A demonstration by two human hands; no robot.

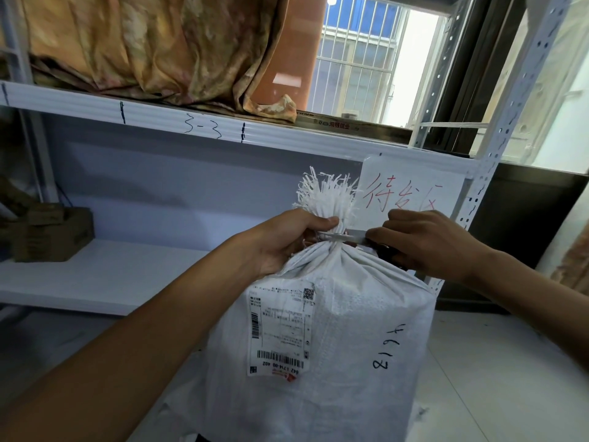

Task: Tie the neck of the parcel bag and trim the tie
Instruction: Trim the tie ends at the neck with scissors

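A white woven parcel bag (350, 330) stands upright on the floor, with a shipping label (280, 327) on its front and black handwriting on its right side. Its neck is gathered tight, and frayed white strands (325, 193) fan out above it. My left hand (287, 240) is closed around the gathered neck just under the frayed top. My right hand (424, 240) holds scissors (353, 236) with dark handles; the metal blades lie across the neck, at a thin tie (331, 236) that shows around it.
A white metal shelf unit (159, 122) marked "3-3" stands behind the bag, with draped cloth (143, 43) on top and cardboard boxes (54, 234) on the lower shelf. A paper sign (411, 189) with red writing hangs at the right post. Barred window beyond.
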